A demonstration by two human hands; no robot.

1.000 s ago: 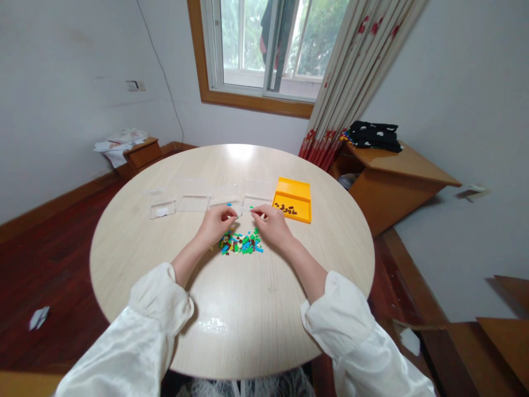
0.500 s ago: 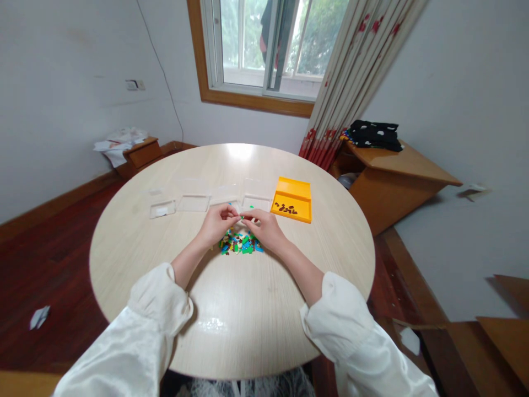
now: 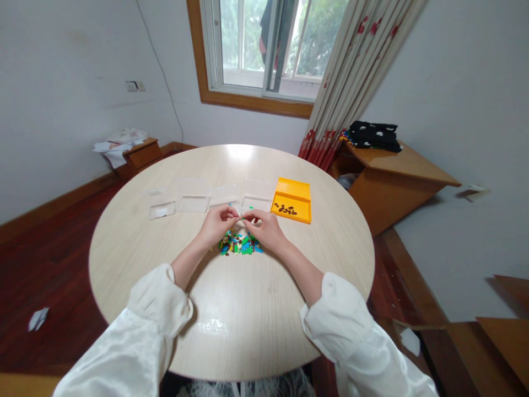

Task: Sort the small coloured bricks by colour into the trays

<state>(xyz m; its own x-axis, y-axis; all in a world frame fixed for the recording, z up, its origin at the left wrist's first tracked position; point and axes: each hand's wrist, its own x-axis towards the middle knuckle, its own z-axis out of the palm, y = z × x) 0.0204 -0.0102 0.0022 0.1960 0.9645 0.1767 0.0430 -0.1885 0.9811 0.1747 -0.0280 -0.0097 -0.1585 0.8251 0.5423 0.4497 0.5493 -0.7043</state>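
My left hand [image 3: 215, 226] and my right hand [image 3: 268, 228] meet over the middle of the table, fingertips almost touching. Both are closed in a pinch around a tiny green toy brick [image 3: 242, 219], whose exact shape is too small to make out. Just below them lies a loose pile of small toy bricks [image 3: 242, 245] in green, blue, brown, yellow and cream. My fingers hide the pile's far side. Behind my right hand stands an open yellow box [image 3: 305, 218] with several dark brown bricks [image 3: 285, 209] in it.
Several open clear plastic boxes [image 3: 192, 205] stand in a row across the round table [image 3: 231, 292], left of the yellow box. One behind my right hand shows a bit of green. A wooden cabinet [image 3: 397, 182] with folded dark cloth stands beyond the table's right edge.
The fingertips have shifted very slightly around the green brick. Otherwise the hands, boxes and pile look the same.
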